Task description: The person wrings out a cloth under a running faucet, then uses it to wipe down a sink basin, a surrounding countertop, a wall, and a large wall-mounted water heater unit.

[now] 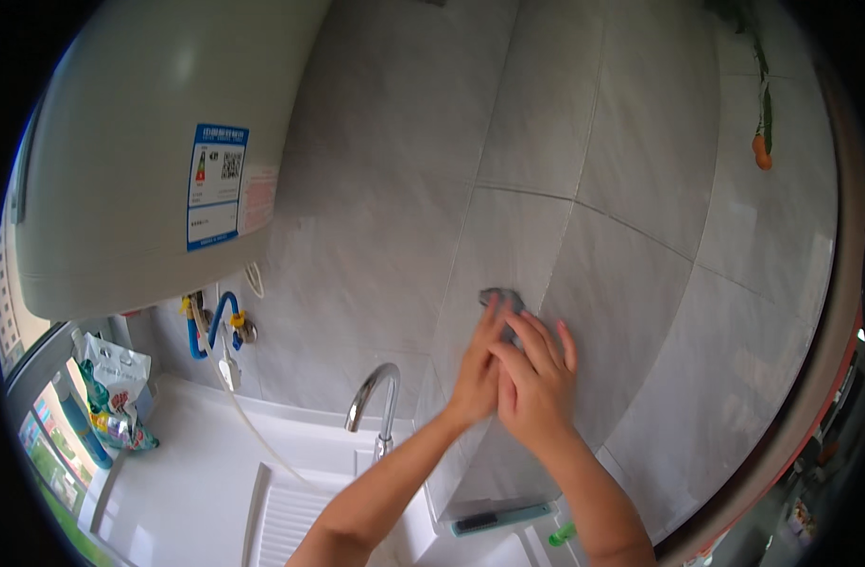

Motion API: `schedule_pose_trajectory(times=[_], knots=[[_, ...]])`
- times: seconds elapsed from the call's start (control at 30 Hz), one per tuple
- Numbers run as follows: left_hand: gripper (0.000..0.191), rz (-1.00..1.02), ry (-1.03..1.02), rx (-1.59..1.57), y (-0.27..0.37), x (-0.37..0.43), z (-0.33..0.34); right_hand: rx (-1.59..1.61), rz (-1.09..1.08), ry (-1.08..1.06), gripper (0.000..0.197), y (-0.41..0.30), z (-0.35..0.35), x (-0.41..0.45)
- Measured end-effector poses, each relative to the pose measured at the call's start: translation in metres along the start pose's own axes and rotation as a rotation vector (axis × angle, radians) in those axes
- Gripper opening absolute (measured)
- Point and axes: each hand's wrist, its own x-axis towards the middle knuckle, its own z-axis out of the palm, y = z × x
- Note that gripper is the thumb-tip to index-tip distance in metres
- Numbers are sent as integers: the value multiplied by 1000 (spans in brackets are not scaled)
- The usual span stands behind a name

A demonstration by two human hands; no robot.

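Against the grey tiled wall (517, 248), a small dark grey wad (502, 296) lies under the fingertips of my left hand (483, 375), which hold it to the tile. The fingers are slightly blurred, and whether the wad is cloth or a scouring pad I cannot tell. My right hand (542, 379) overlaps the left from the right side, with its fingers spread and its fingertips close below the wad. Left of my hands, a chrome swan-neck faucet (388, 404) rises from the white sink unit (184, 453).
A white water heater (142, 163) with a printed label hangs upper left, blue hoses (228, 305) below it. Plastic bags (117, 383) stand by the window. Below my hands are a teal-handled brush (503, 519) and a green object (562, 534). Orange ornaments (762, 152) hang at right.
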Motion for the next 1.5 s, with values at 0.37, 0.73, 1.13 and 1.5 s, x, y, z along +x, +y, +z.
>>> schedule_pose_trajectory(times=[0.37,0.73,1.13,1.5], knots=[[66,30,30,113,-7,58,-13,70,-38,156,31,6,1,10],[68,-111,10,202,36,117,-32,299,-23,175,36,-26,9,-7],[97,-737,52,-703,124,-6,-220,1141,493,202,88,-164,197,16],[88,-616,-19,224,97,-26,-347,506,498,785,75,30,414,217]])
